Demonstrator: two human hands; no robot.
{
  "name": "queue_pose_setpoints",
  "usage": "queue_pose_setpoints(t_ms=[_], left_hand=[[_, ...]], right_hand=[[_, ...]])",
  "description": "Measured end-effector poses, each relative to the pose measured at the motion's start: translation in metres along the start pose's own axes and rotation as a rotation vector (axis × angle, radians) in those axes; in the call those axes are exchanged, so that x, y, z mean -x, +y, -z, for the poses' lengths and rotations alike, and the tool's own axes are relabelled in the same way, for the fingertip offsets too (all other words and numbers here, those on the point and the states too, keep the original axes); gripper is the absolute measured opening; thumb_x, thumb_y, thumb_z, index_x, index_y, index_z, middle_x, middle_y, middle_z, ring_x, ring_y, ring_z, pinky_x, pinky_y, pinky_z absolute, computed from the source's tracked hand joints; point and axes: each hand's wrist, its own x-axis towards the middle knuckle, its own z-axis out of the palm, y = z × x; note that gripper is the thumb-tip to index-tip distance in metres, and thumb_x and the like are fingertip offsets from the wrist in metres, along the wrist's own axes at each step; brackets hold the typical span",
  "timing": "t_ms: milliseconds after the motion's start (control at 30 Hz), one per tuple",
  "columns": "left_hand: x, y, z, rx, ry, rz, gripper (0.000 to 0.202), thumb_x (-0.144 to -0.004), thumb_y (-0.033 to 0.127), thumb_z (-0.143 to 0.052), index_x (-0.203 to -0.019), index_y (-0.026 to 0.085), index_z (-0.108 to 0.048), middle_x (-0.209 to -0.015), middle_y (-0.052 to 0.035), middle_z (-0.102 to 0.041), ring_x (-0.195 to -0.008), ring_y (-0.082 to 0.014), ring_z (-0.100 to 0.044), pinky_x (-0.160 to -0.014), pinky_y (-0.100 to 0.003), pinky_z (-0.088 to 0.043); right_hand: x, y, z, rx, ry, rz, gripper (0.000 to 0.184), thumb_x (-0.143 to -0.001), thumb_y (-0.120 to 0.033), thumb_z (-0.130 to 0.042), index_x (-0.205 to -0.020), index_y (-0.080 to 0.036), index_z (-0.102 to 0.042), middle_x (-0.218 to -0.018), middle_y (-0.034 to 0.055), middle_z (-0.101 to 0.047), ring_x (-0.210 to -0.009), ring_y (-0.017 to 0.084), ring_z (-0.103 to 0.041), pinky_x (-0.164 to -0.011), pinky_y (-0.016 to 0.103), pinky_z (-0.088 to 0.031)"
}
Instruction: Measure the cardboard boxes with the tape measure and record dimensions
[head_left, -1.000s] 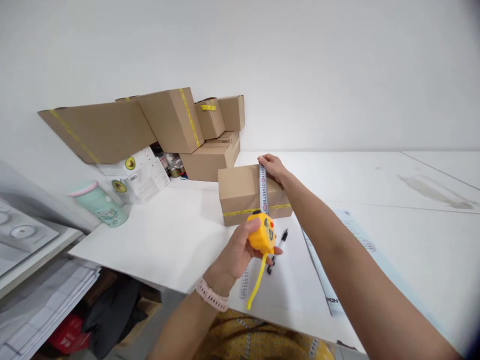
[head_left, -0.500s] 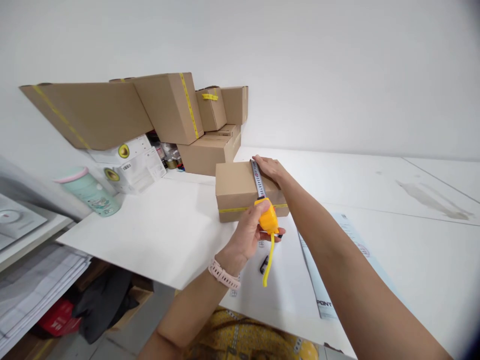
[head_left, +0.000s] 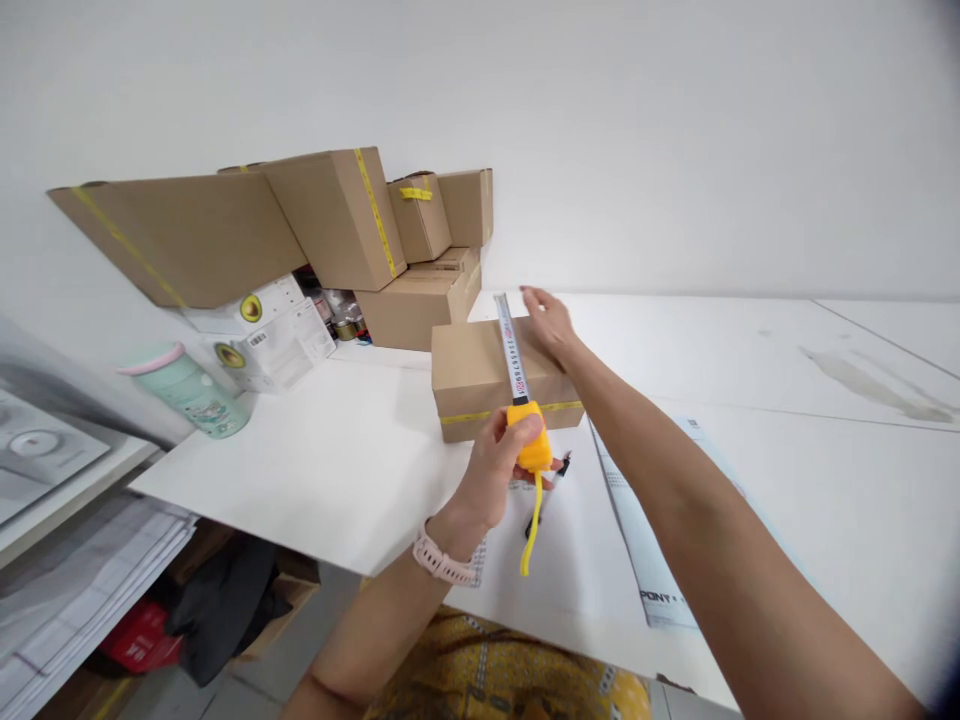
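Observation:
My left hand (head_left: 504, 462) grips a yellow tape measure (head_left: 531, 437) in front of a small cardboard box (head_left: 474, 362). The silver blade (head_left: 513, 355) sticks out over the box top, its hooked end past the far edge. A yellow strap (head_left: 531, 535) hangs from the case. My right hand (head_left: 551, 318) is over the box's far right corner, fingers stretched out and apart from the blade; whether it touches the box is hard to tell. Under my left hand a black-capped pen (head_left: 564, 466) lies on a white paper sheet (head_left: 577, 570), partly hidden.
Several larger cardboard boxes (head_left: 337, 215) are stacked at the back left, above white avocado-print boxes (head_left: 277, 345). A mint tumbler (head_left: 195, 395) stands by the white table's (head_left: 337, 480) left edge. Blue-tinted papers (head_left: 660, 560) lie under my right forearm. A shelf with papers (head_left: 82, 580) is at lower left.
My right hand has let go of the blade's end and moved slightly up and right. The blade's tip has risen past the box's far edge, with more blade showing.

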Motion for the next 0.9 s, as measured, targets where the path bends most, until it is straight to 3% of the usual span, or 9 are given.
queue_pose_setpoints(t_ms=[67, 167, 233, 333, 400, 467, 667, 800, 900], left_hand=[[0.008, -0.003, 0.020, -0.104, 0.073, -0.152, 0.065, -0.069, 0.055, -0.083, -0.116, 0.021, -0.054, -0.094, -0.0023, -0.064, -0.072, -0.0200, -0.071, -0.052, -0.028, -0.056], [0.010, -0.012, 0.061, -0.258, 0.269, -0.342, 0.071, -0.070, 0.048, -0.087, -0.126, 0.024, -0.050, -0.092, -0.0007, -0.065, -0.074, -0.0177, -0.069, -0.059, -0.028, -0.059], [0.004, -0.017, 0.085, -0.291, 0.343, -0.358, 0.069, -0.071, 0.048, -0.086, -0.124, 0.023, -0.051, -0.096, -0.0016, -0.065, -0.074, -0.0164, -0.068, -0.060, -0.028, -0.059], [-0.010, -0.016, 0.104, -0.262, 0.333, -0.297, 0.066, -0.068, 0.053, -0.085, -0.116, 0.021, -0.052, -0.104, -0.0044, -0.065, -0.075, -0.0171, -0.069, -0.055, -0.028, -0.059], [-0.019, -0.004, 0.105, -0.249, 0.313, -0.286, 0.066, -0.065, 0.052, -0.086, -0.112, 0.021, -0.052, -0.102, -0.0041, -0.065, -0.075, -0.0178, -0.070, -0.053, -0.027, -0.059], [-0.028, 0.016, 0.102, -0.243, 0.297, -0.323, 0.064, -0.065, 0.050, -0.086, -0.110, 0.020, -0.053, -0.096, -0.0022, -0.066, -0.070, -0.0166, -0.070, -0.051, -0.025, -0.057], [-0.054, 0.083, 0.089, -0.232, 0.249, -0.407, 0.057, -0.066, 0.050, -0.084, -0.103, 0.020, -0.053, -0.088, 0.0002, -0.063, -0.056, -0.0114, -0.065, -0.044, -0.022, -0.053], [-0.038, 0.073, 0.069, -0.270, 0.198, -0.501, 0.057, -0.070, 0.046, -0.085, -0.109, 0.021, -0.053, -0.098, -0.0014, -0.064, -0.064, -0.0117, -0.066, -0.047, -0.021, -0.055], [-0.011, 0.039, 0.054, -0.259, -0.011, -0.363, 0.056, -0.074, 0.047, -0.083, -0.113, 0.021, -0.053, -0.098, -0.0025, -0.064, -0.065, -0.0135, -0.066, -0.048, -0.023, -0.055]], right_hand=[[0.008, 0.015, 0.017, -0.137, 0.253, -0.092, 0.051, -0.099, -0.053, -0.034, -0.118, -0.022, -0.070, -0.128, 0.0121, -0.072, -0.121, 0.028, -0.063, -0.107, 0.046, -0.046], [0.037, 0.042, 0.042, -0.152, 0.371, -0.316, 0.050, -0.096, -0.052, -0.038, -0.110, -0.020, -0.073, -0.108, 0.0125, -0.077, -0.105, 0.028, -0.070, -0.100, 0.047, -0.051], [0.064, 0.054, 0.053, -0.168, 0.285, -0.465, 0.053, -0.096, -0.057, -0.039, -0.112, -0.020, -0.074, -0.108, 0.0131, -0.077, -0.103, 0.030, -0.070, -0.100, 0.050, -0.051], [0.097, 0.052, 0.057, -0.286, 0.042, -0.505, 0.062, -0.095, -0.067, -0.039, -0.135, -0.027, -0.065, -0.140, 0.0112, -0.066, -0.122, 0.032, -0.064, -0.104, 0.051, -0.050], [0.104, 0.040, 0.059, -0.338, -0.049, -0.434, 0.067, -0.094, -0.072, -0.041, -0.145, -0.033, -0.058, -0.155, 0.0061, -0.055, -0.137, 0.032, -0.054, -0.111, 0.049, -0.047], [0.097, 0.025, 0.064, -0.282, -0.043, -0.342, 0.066, -0.094, -0.072, -0.044, -0.146, -0.034, -0.056, -0.156, 0.0057, -0.053, -0.141, 0.030, -0.049, -0.116, 0.048, -0.042], [0.046, -0.006, 0.067, 0.271, 0.118, -0.173, 0.050, -0.097, -0.061, -0.042, -0.116, -0.026, -0.072, -0.126, 0.0158, -0.066, -0.121, 0.038, -0.052, -0.102, 0.059, -0.044], [0.022, -0.013, 0.048, 0.511, 0.128, -0.011, 0.049, -0.102, -0.040, -0.028, -0.107, -0.017, -0.070, -0.123, 0.0208, -0.067, -0.120, 0.040, -0.050, -0.100, 0.056, -0.040], [0.010, -0.015, 0.040, 0.575, 0.006, 0.083, 0.049, -0.099, -0.021, -0.022, -0.111, -0.015, -0.069, -0.114, 0.0196, -0.070, -0.109, 0.035, -0.057, -0.102, 0.049, -0.036]])
